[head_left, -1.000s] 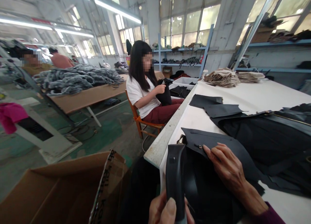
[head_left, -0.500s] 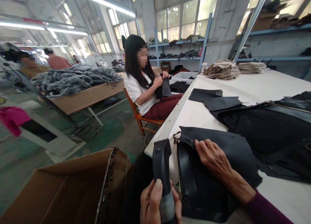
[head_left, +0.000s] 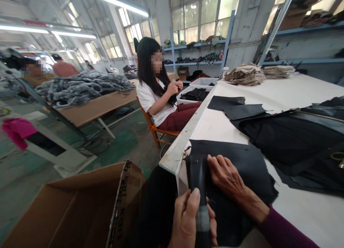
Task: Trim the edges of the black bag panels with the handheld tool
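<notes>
My left hand (head_left: 186, 217) is wrapped around a black hand tool (head_left: 198, 176) with a curved top and a grey band; its exact kind I cannot make out. The tool's head overlaps the near left part of a black leather-like panel (head_left: 239, 162) at the table edge. My right hand (head_left: 225, 174), in a purple sleeve, holds the panel's near edge just right of the tool, fingers bent and the thumb hidden. A small metal zipper end (head_left: 186, 152) shows at the panel's left corner. The tool hides most of the zipper.
More black pieces (head_left: 290, 140) lie on the white table (head_left: 212, 128), with beige stacks (head_left: 244, 75) behind. An open cardboard box (head_left: 72, 205) stands at lower left. A seated co-worker (head_left: 158, 94) handles a dark piece beyond the table corner, near white bins (head_left: 185, 97).
My left hand has brought the tool right, onto the panel beside my right hand. The panel and right hand have shifted slightly left in view. The co-worker's piece has been drawn in.
</notes>
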A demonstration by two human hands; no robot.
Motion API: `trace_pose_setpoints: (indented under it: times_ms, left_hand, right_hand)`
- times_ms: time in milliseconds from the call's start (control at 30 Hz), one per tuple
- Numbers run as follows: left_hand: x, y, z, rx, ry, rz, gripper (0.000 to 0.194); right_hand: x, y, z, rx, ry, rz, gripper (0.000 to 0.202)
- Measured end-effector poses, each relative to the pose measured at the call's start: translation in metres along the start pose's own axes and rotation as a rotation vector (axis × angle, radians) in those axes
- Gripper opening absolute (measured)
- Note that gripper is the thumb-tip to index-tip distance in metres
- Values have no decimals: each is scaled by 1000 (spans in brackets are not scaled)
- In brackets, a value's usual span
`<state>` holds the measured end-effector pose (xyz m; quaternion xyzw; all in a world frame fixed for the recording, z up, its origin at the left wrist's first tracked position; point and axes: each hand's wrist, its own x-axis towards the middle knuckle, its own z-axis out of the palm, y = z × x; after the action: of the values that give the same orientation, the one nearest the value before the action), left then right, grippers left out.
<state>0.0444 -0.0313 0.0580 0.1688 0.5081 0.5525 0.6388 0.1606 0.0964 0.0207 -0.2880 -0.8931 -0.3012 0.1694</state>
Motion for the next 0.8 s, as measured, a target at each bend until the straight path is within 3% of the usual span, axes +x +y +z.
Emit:
trace_pose_setpoints:
  times_ms: [167, 567, 800]
  left_hand:
    - [7, 0, -13, 33, -6, 48, 50]
    - [-8, 11, -43, -77, 110, 131, 40]
    - [-4, 6, -56, -213, 47, 107, 41]
  right_hand:
    - [-4, 2, 3, 6, 23, 32, 27]
    - [-2, 4, 3, 74, -15, 86, 26]
    - [-17, 18, 10, 259, 7, 175, 35]
